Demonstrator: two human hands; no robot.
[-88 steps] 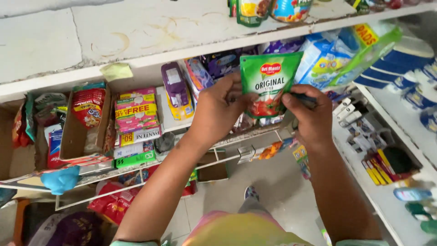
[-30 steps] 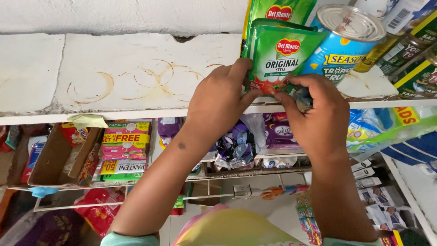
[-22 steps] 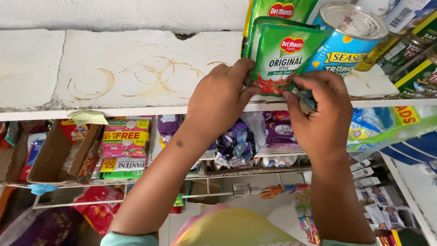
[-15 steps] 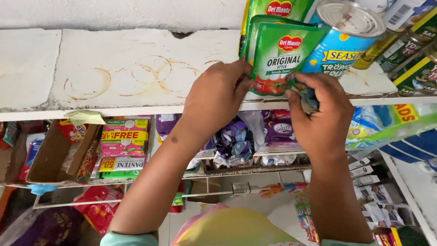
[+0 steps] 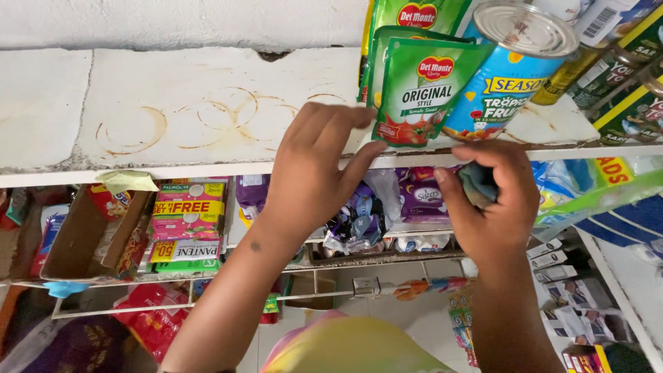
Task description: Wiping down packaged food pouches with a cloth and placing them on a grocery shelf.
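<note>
A green sauce pouch [image 5: 423, 90] stands upright on the white stained shelf [image 5: 193, 110], leaning against a second green pouch [image 5: 407, 14] behind it and a blue fruit can [image 5: 514, 65] to its right. My left hand [image 5: 311, 173] is open with fingers spread; its fingertips are just at the pouch's lower left edge. Below the shelf's front edge, my right hand [image 5: 494, 207] is closed around a small crumpled blue-grey cloth [image 5: 478, 183].
More cans and boxes [image 5: 621, 69] crowd the shelf's right end. Under the shelf, wire racks hold sachet strips [image 5: 186, 221], a cardboard box [image 5: 83, 231], purple packets [image 5: 421, 197] and small boxes [image 5: 559, 276]. Ring stains mark the shelf's bare left part.
Both hands were pressed on the green pouch at the shelf; now they have let go. The left hand has opened and the right hand has dropped slightly below the shelf edge.
</note>
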